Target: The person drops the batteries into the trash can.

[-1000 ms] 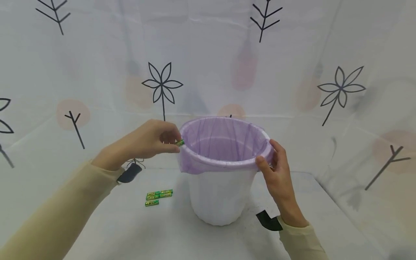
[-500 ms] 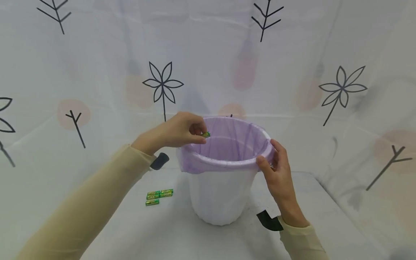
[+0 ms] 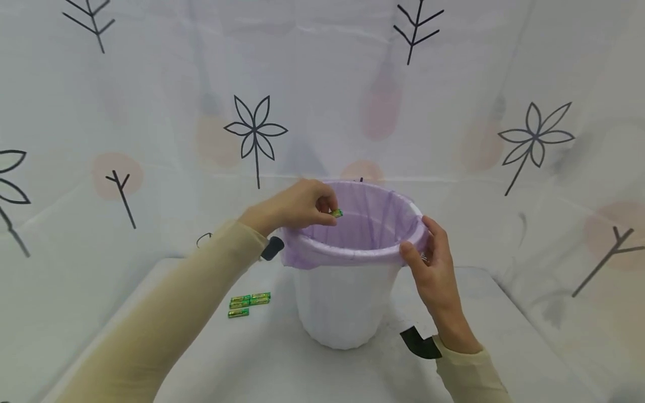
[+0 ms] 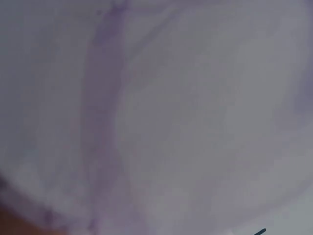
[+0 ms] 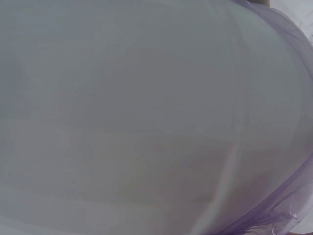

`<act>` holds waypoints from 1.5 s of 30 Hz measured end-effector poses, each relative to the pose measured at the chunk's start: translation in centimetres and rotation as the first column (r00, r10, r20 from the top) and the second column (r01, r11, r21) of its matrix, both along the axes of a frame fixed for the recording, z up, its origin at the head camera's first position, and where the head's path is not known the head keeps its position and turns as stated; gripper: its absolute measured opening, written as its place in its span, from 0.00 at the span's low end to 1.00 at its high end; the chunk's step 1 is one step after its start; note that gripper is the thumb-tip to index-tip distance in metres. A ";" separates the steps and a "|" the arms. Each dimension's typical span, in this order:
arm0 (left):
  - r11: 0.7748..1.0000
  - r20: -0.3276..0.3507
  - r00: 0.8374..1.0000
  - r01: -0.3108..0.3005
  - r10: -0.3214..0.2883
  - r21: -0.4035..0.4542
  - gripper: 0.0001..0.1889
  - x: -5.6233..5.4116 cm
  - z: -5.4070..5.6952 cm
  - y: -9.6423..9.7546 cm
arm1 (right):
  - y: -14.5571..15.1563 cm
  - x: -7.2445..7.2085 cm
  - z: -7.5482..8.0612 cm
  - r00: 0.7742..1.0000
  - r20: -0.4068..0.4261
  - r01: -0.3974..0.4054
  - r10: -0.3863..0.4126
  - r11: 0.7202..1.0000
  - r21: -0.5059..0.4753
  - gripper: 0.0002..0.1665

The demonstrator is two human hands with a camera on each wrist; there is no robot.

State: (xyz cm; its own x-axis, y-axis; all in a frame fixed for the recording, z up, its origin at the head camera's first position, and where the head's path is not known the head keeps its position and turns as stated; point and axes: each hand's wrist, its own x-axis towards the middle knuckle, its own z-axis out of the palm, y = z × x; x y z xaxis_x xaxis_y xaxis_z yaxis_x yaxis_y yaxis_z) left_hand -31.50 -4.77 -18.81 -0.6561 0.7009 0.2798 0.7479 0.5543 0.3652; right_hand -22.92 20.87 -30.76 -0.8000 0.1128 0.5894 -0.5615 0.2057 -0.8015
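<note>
Pinched battery (image 3: 337,213) points right (axis nearly level)

Backdrop: pale grey-white cloth (image 3: 327,67) behind the surface (image 3: 216,369), lightly wrinkled, with a horizontal crease (image 3: 201,177) about mid-height. Print: black line-drawn flowers, one left of centre (image 3: 254,130) and one at right (image 3: 536,136), six petals each; a third flower (image 3: 12,176) cut by the left edge. Branching stems (image 3: 415,25) run off the top. Bare twigs (image 3: 121,193) overlie faded pink discs at both sides; a longer pink blot (image 3: 381,109) hangs upper centre. Surface: pale, far corners rounded. Light: dim, diffuse, soft shadows. At right the cloth seems to turn a corner; washed-out tones leave this uncertain.
</note>
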 end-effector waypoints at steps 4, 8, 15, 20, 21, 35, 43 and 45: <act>0.998 -0.004 0.999 -0.033 0.033 -0.046 0.07 -0.2 -0.5 0.7 | 0.0 0.1 -0.1 1.000 0.008 0.008 -0.008 1.000 -0.004 0.37; 0.997 0.007 0.999 -0.046 0.047 -0.066 0.07 -0.3 -0.9 1.2 | 0.0 0.1 -0.1 1.000 0.003 0.006 -0.006 1.000 0.000 0.37; 0.995 -0.012 0.999 -0.054 0.053 -0.082 0.07 -0.8 -1.1 1.9 | 0.0 0.0 0.0 1.000 -0.004 -0.001 0.001 1.000 -0.002 0.37; 0.992 -0.045 0.997 -0.064 0.059 -0.111 0.07 -1.1 -1.2 1.9 | -0.2 -0.2 0.2 1.000 -0.006 -0.018 0.018 1.000 0.004 0.37; 0.991 -0.050 0.997 -0.064 0.058 -0.117 0.07 -1.1 -1.2 1.9 | -0.2 -0.2 0.2 1.000 -0.008 -0.018 0.018 1.000 0.003 0.37; 0.988 -0.056 0.996 -0.073 0.067 -0.132 0.15 -1.1 -1.3 2.3 | -0.1 0.1 0.0 1.000 -0.001 -0.005 0.005 1.000 -0.007 0.37; 0.990 -0.074 0.995 -0.073 0.064 -0.120 0.13 -1.0 -1.2 2.2 | -0.1 0.0 0.0 1.000 -0.004 -0.002 0.002 1.000 -0.010 0.37; 0.992 -0.083 0.995 -0.069 0.060 -0.106 0.13 -0.9 -1.2 2.1 | -0.2 0.0 0.0 1.000 0.000 0.000 0.000 1.000 -0.005 0.37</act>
